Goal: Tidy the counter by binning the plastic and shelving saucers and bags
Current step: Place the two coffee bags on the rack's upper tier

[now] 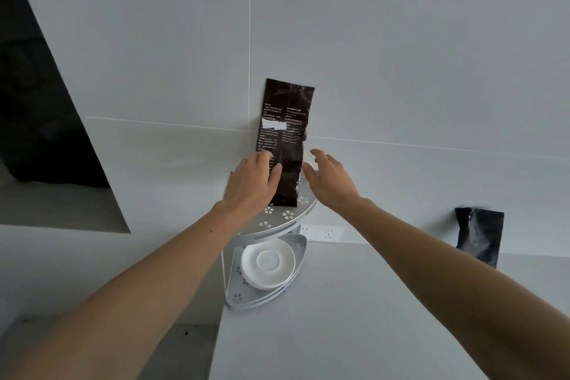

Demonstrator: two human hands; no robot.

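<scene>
A tall dark brown bag (285, 133) with white print stands upright on the top tier of a white corner shelf (287, 219), leaning against the wall. My left hand (253, 183) grips the bag's lower left side, thumb on its front. Just right of the bag, my right hand (328, 177) is open with spread fingers, not holding anything. Stacked white saucers (268, 262) sit on the shelf's lower tier. A second bag (479, 234), black, leans against the wall on the counter at the right.
The grey counter (370, 318) runs under the shelf toward the right. A white wall socket (322, 233) sits behind the shelf. A dark recess (37, 102) opens at the left, with a lower ledge below it.
</scene>
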